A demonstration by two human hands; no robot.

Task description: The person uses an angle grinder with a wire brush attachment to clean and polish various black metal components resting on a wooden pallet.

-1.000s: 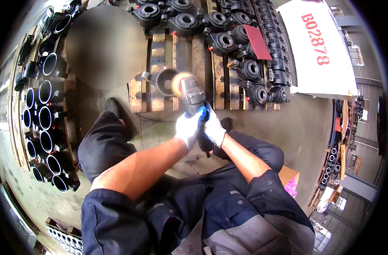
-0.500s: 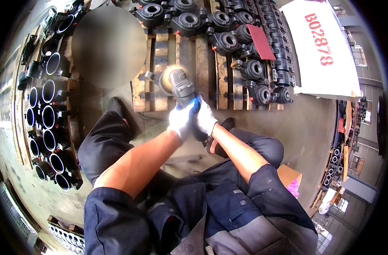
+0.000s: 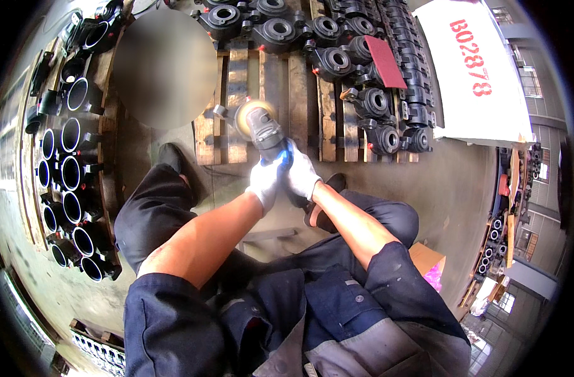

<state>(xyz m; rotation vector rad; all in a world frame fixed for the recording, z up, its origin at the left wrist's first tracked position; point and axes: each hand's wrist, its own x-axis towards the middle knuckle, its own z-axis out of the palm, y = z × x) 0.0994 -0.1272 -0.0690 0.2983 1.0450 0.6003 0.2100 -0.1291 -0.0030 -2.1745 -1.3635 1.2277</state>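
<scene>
Both of my white-gloved hands hold an angle grinder in front of me. My left hand is wrapped round its body from the left. On the other side, my right hand grips the blue-and-dark handle part. The tan disc at the far end looks smeared, as if spinning. Just left of the disc a small metal lug sticks out over the wooden pallet. What lies under the disc is hidden by the grinder.
Black cast housings with round bores crowd the pallet's back and right, a red sheet on some. Black cylindrical parts stand at the left. A large white box is at the far right, an open carton near my right knee.
The grinder's head has shifted very slightly left, the disc still against the same spot. Both hands keep their grip and have barely moved.
</scene>
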